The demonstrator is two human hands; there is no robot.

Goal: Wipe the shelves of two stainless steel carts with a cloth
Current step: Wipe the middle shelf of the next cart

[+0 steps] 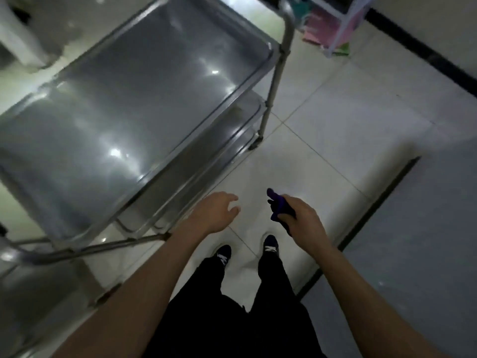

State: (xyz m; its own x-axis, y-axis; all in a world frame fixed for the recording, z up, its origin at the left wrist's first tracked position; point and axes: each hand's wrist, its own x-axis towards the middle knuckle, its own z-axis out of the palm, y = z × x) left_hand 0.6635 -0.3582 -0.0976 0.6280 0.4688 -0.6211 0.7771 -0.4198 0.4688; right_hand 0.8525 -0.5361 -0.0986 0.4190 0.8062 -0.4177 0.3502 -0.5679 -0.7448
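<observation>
Cart (144,104) at left, left hand (214,213) grip apart, right hand (299,218) clamped on cloth (280,208), rack (338,24) beyond.

One cart (144,104), one cloth (280,208), two hands (214,213).

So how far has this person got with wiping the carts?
Hard to say what is already done: the cart's top shelf shines, but the blurry picture does not show whether it has been wiped. In hand: the right hand has its grip on a dark purple cloth, away from the cart; the left hand is open and empty. Left: the lower shelves, and a second cart not in view.
</observation>
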